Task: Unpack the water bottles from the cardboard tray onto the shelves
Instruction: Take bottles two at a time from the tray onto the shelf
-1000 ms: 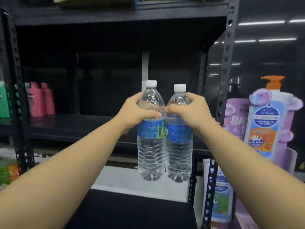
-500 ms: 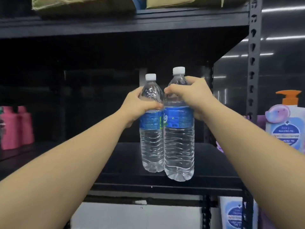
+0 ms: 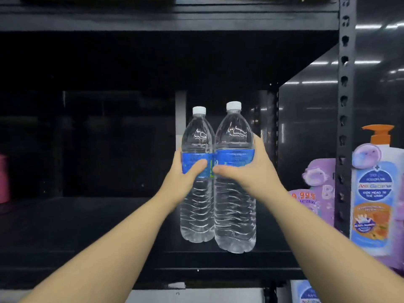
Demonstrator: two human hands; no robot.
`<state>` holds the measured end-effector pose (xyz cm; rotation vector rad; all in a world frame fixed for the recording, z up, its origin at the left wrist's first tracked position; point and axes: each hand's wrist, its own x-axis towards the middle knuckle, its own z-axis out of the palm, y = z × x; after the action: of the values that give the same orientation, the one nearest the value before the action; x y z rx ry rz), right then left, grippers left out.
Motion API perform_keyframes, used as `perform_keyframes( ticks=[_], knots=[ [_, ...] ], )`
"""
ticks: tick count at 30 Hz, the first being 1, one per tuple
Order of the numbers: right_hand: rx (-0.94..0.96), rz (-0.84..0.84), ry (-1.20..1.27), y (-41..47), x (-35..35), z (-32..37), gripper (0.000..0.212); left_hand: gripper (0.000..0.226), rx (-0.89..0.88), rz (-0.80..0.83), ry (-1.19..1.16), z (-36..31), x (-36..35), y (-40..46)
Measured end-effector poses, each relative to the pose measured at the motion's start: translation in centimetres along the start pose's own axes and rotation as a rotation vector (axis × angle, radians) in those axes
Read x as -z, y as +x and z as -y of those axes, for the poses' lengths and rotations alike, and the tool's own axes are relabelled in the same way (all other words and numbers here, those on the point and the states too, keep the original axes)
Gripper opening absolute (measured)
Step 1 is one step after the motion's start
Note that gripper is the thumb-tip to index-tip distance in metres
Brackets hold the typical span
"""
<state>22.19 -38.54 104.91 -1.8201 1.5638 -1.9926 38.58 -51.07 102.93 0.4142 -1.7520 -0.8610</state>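
— What have you got in your hands right now?

— Two water bottles, one in each. My left hand (image 3: pixel 185 182) is wrapped around the left bottle (image 3: pixel 197 176) at its blue label, thumb across the front and fingers curled behind. My right hand (image 3: pixel 251 171) is curled the same way round the right bottle (image 3: pixel 235 178), also at the label. The two bottles stand upright and touch each other side by side.

— Where are they on the shelf (image 3: pixel 87 226)?

— Toward its right end, over the dark board. The left bottle sits a bit farther in, the right one nearer the front edge. Their bases look down on the board or just above it; I can't tell for sure whether they bear their own weight yet.

— So which step is this?

— Setting down, I'd say. The cardboard tray is out of view, so I can't judge how many bottles remain.

— What does the next move need?

— Both bases flat on the board before I loosen my fingers, then both hands drawn straight back toward me so I don't tip either bottle. The right one is close to the edge, so a small push inward seems wise. Beyond the metal post (image 3: pixel 345 127) at the right stands a soap pump bottle (image 3: pixel 371 193), well clear.
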Motion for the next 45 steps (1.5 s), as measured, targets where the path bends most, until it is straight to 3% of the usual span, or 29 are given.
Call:
perform_keyframes(
  ticks=[3,6,12,15,16,20,27,32,38,45],
  knots=[
    [0.023,0.043,-0.003,-1.9,-0.1,-1.8,0.109,0.058,0.027,0.07,-0.03,1.8,0.0,-1.6],
    [0.048,0.076,-0.013,-3.1,-0.1,-3.1,0.105,0.069,0.08,0.111,0.033,2.9,0.6,-2.7],
    [-0.038,0.048,-0.058,-3.3,0.7,-5.3,0.106,0.078,0.067,-0.029,0.184,3.0,0.1,-3.7],
    [-0.116,0.07,-0.088,-4.0,0.5,-6.5,0.079,0.083,0.045,-0.012,0.311,3.0,-0.4,-3.7],
    [-0.121,0.088,-0.101,-4.4,0.3,-6.9,0.08,0.079,0.058,0.018,0.318,2.9,-0.4,-3.7],
    [-0.078,0.113,-0.173,-5.2,0.2,-7.9,0.112,0.073,0.089,0.111,0.294,2.8,0.7,-3.9],
    [-0.174,0.103,-0.221,-4.8,-0.1,-8.6,0.091,0.094,0.069,0.07,0.39,3.1,0.2,-4.0],
    [-0.106,0.052,-0.302,-5.0,-0.3,-8.6,0.099,0.101,0.135,0.267,0.342,3.3,1.1,-4.3],
    [-0.076,0.057,-0.316,-4.7,-0.2,-9.2,0.076,0.09,0.132,0.152,0.396,3.9,1.2,-4.2],
    [-0.144,0.047,-0.261,-4.9,0.3,-9.4,0.087,0.09,0.129,0.113,0.399,4.2,0.6,-4.4]
  ],
)
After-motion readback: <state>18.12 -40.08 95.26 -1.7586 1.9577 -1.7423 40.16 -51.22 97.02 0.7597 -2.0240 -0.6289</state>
